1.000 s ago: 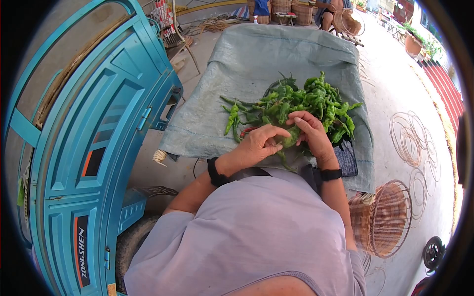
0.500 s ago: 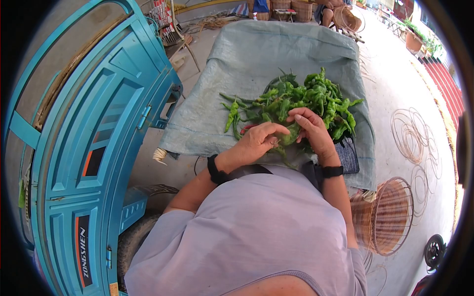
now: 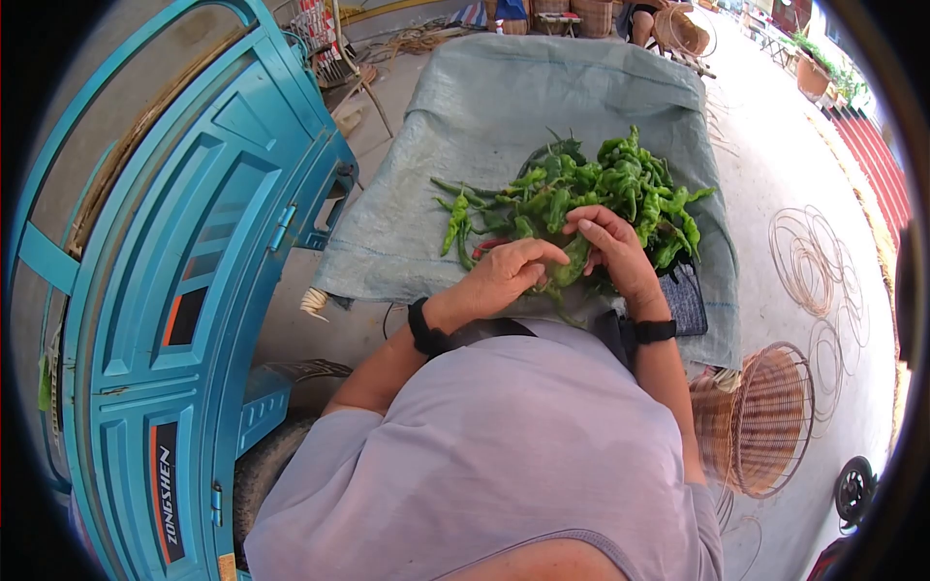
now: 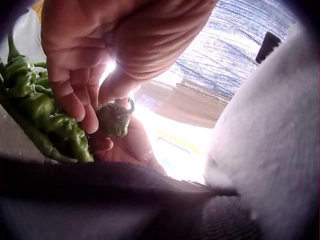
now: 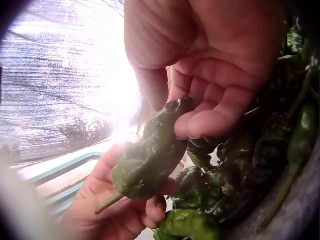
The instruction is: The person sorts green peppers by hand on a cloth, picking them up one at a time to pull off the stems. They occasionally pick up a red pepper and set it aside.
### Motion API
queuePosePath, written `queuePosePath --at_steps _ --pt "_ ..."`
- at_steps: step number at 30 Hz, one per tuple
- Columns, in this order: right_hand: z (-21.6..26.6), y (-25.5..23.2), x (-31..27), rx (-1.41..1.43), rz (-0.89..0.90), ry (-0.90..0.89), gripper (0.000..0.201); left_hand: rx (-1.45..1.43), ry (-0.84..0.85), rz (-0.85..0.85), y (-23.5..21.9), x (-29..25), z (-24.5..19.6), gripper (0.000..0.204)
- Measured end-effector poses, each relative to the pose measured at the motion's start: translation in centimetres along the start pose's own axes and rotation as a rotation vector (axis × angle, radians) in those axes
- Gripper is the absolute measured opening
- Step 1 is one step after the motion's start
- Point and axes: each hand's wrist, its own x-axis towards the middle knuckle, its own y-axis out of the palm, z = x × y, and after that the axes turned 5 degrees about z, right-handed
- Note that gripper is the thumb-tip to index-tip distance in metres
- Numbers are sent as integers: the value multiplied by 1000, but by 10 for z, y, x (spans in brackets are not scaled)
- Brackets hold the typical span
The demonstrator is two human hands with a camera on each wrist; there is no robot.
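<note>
Between both hands is a green pepper (image 5: 147, 155) with wrinkled skin, its stem pointing down and left in the right wrist view. My left hand (image 3: 499, 276) holds it near the stem end. The thumb and fingers of my right hand (image 3: 620, 257) pinch its blunt tip. In the left wrist view the same pepper (image 4: 114, 120) shows stem-side on, fingers on either side. Right beyond the hands a heap of green peppers (image 3: 630, 179) lies on a grey-green woven sheet (image 3: 465, 107). A few loose peppers (image 3: 455, 228) and a red pepper (image 3: 487, 249) are left of the heap.
On the left stands a blue metal vehicle side panel (image 3: 194, 252). A wicker basket (image 3: 760, 421) sits on the floor at right, with coils of thin cane (image 3: 809, 257) beyond it. Another person (image 3: 641, 24) sits at the far end, near more baskets.
Both hands stay around the pepper with only slight finger shifts. The left fingers turn a little around it. The head view has tilted slightly, moving the scene a few pixels.
</note>
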Motion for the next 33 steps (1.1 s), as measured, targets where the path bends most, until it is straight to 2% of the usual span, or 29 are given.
queuePosePath --at_steps 33 --pt "-1 -1 0 -44 11 0 26 -66 -98 49 0 2 5 27"
